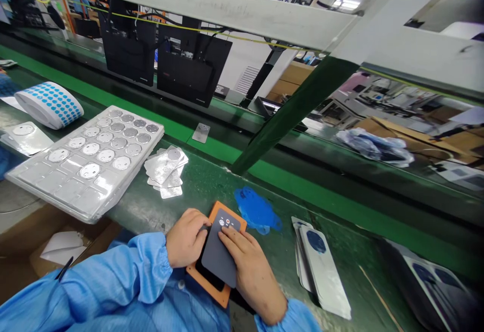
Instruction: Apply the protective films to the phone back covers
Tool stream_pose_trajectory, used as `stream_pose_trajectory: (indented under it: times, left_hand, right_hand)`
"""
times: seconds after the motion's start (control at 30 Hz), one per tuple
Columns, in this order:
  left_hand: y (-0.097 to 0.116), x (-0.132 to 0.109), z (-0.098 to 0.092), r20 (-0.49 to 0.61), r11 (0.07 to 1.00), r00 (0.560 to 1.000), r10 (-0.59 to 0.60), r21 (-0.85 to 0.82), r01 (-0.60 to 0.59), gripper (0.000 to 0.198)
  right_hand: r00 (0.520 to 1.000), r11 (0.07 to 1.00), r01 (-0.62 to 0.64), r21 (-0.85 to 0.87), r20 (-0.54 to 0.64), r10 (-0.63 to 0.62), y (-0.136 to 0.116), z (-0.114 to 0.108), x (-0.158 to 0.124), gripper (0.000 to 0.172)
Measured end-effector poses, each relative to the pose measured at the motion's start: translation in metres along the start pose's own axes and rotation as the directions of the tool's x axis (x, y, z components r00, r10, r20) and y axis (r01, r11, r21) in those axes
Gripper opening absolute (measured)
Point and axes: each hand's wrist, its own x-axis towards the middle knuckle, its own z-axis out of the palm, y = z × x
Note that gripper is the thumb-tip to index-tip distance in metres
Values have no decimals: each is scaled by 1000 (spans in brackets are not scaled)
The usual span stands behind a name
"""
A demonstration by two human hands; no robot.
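A dark grey phone back cover (217, 251) with round camera openings lies tilted over an orange frame (227, 299) with a black inner pad. My right hand (251, 266) grips the cover from its right side, its fingers stretched across the face near the camera openings; the thumb is hidden. My left hand (188, 238) is closed at the cover's upper left edge, thumb and forefinger curled against it. A crumpled blue film (257, 210) lies just beyond the frame. To the left sits a loose pile of silvery cards (166, 170).
A clear tray (75, 183) of round silvery pieces stands at left, beside a sticker roll (49, 102) with blue dots. Stacked pale phone covers (328, 271) lie at right. One card (201, 132) rests on the green strip. A slanted post (291, 115) rises from the bench.
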Motion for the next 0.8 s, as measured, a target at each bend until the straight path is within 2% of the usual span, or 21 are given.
stream_pose_trajectory:
  times: [0.1,0.2,0.27,0.33,0.4,0.47,0.5,0.63,0.7,0.8]
  left_hand:
    - [6,13,2,88,999,995,47,-29,-44,26]
    - [8,20,5,194,997,979,64,39,-73,24]
    - [8,20,7,216,992,975,58,99,-81,20]
    - [6,18,10,214,979,975,65,174,-103,17]
    - [5,14,12,202,955,976,84,264,-137,13]
    - [3,10,14,184,926,979,89,346,-149,11]
    - [2,9,15,170,916,982,83,375,-143,12]
    - [-1,1,14,158,897,985,72,422,-133,16]
    - [0,-2,13,170,889,982,77,434,-144,17]
    - [6,-7,12,182,868,980,76,472,-155,17]
  right_hand:
    - [998,1000,-26,13,56,25,-4,-7,-3,52]
    - [986,996,-9,86,167,-6,-2,-33,-1,63]
    - [964,983,39,181,253,-85,5,-52,10,74]
    - [962,971,29,236,257,-91,14,-59,32,61]
    - [988,980,-59,189,150,30,20,-49,62,44]
    - [985,979,-173,111,-5,174,21,-24,91,42]
    - [978,976,-196,89,-51,201,20,-9,102,43]
    - [983,988,-152,35,-103,155,17,40,119,43]
    - [979,990,-139,-16,-151,135,18,49,118,44]
    - [965,990,-126,-65,-238,108,18,45,117,42]
